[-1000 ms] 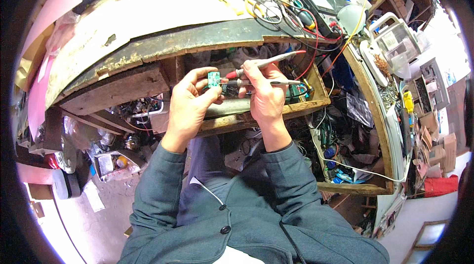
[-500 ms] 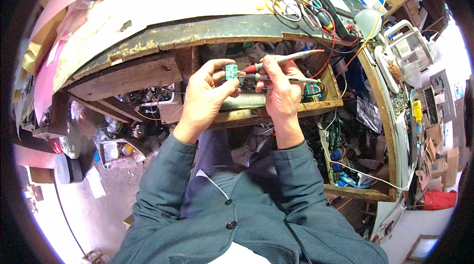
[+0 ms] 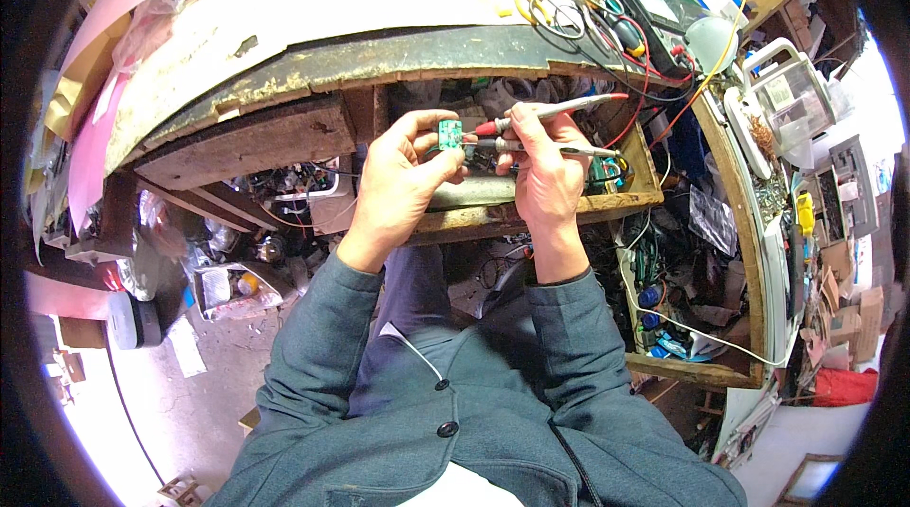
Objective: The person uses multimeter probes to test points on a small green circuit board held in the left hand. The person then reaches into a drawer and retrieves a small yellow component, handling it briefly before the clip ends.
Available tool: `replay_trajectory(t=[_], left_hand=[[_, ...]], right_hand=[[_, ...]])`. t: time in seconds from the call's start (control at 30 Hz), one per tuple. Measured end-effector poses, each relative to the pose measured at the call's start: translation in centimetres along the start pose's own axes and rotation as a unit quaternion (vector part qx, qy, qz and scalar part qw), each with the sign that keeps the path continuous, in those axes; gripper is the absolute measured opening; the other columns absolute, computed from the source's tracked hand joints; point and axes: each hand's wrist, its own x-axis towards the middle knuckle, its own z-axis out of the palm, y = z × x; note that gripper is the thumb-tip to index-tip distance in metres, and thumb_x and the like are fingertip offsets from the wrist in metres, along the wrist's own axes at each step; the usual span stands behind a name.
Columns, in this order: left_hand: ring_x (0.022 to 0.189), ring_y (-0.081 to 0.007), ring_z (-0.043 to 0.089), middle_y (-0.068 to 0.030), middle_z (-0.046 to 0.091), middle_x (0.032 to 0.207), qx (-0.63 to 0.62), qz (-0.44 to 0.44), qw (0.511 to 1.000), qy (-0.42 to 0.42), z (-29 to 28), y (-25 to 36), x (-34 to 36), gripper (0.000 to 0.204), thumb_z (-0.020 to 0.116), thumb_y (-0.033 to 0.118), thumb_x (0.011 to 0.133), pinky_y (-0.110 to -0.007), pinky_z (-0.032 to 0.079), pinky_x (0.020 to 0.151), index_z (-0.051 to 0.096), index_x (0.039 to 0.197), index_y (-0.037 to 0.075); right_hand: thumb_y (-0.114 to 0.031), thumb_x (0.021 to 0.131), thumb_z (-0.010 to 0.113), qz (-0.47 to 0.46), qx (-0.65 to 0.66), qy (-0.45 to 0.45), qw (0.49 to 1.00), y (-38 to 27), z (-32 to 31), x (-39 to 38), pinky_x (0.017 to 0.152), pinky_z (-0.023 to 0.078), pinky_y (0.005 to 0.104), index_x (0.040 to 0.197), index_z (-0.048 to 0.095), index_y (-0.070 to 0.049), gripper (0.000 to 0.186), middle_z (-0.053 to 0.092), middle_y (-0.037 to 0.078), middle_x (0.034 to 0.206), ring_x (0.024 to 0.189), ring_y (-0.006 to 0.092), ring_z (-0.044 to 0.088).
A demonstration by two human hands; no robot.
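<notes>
A small green circuit board [image 3: 449,135] is pinched between the thumb and fingers of my left hand [image 3: 403,175], above an open drawer. My right hand [image 3: 550,161] grips two test probes together like a pair of chopsticks. The upper one is a red-and-grey probe [image 3: 559,109]; below it lies a dark grey probe [image 3: 502,144]. Both probe tips point left and reach the board's right edge. Whether each tip touches the metal there is too small to tell. A red lead runs from the probes' side toward a dark multimeter [image 3: 654,14] on the bench.
Beneath my hands is a wooden drawer [image 3: 616,199] full of parts. The bench's worn front edge [image 3: 322,66] runs beyond it. Tangled wires [image 3: 569,9] and a yellow cable [image 3: 725,43] lie at the back right. A lower wooden compartment [image 3: 692,374] at right holds cables and bottles.
Both hands, the board and the probes stay nearly in place, shifted slightly right in the picture. The board has turned a little, and the probes still point at its right edge.
</notes>
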Motion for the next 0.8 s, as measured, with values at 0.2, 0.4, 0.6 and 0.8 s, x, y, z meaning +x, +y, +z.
replay_trajectory(t=[0.2, 0.4, 0.6, 0.8], left_hand=[[0.084, -0.0137, 0.068, -0.0132, 0.069, 0.111, -0.003, 0.006, 1.000, -0.005, -0.09, -0.16, 0.06, 0.041, 0.065, 0.002, 0.092, -0.027, 0.056, 0.076, 0.053, 0.131, -0.004], [0.086, -0.0144, 0.068, -0.0126, 0.069, 0.112, -0.003, 0.008, 1.000, -0.006, -0.11, -0.15, 0.16, 0.041, 0.063, 0.002, 0.093, -0.028, 0.057, 0.077, 0.052, 0.132, -0.004], [0.091, -0.0167, 0.069, -0.0156, 0.067, 0.117, -0.033, 0.004, 0.999, 0.021, -0.01, -0.02, 0.11, 0.039, 0.065, -0.002, 0.091, -0.028, 0.058, 0.080, 0.051, 0.127, -0.002], [0.096, -0.0194, 0.069, -0.0177, 0.065, 0.117, -0.041, 0.014, 0.999, 0.029, 0.42, 0.44, 0.03, 0.037, 0.069, -0.006, 0.086, -0.031, 0.059, 0.085, 0.049, 0.117, -0.002]], right_hand=[[-0.016, 0.096, 0.066, -0.007, 0.002, 0.009, 1.000, -0.19, 0.22, 0.00, 0.048, 0.048, 0.0219, 0.095, 0.066, -0.002, 0.014, 0.073, 0.012, 0.081, 0.061, 0.0110, 0.064], [-0.015, 0.096, 0.066, -0.026, 0.006, 0.030, 0.999, 0.01, 0.12, 0.00, 0.049, 0.049, 0.0223, 0.096, 0.065, -0.002, 0.013, 0.072, 0.012, 0.082, 0.062, 0.0117, 0.065], [-0.015, 0.096, 0.065, -0.034, 0.029, 0.030, 0.999, 0.01, 0.13, -0.01, 0.048, 0.050, 0.0230, 0.098, 0.063, -0.001, 0.014, 0.072, 0.013, 0.081, 0.062, 0.0127, 0.065], [-0.016, 0.097, 0.065, -0.036, 0.029, 0.020, 0.999, 0.05, -0.02, -0.01, 0.049, 0.050, 0.0232, 0.097, 0.064, -0.001, 0.015, 0.072, 0.014, 0.083, 0.062, 0.0128, 0.065]])
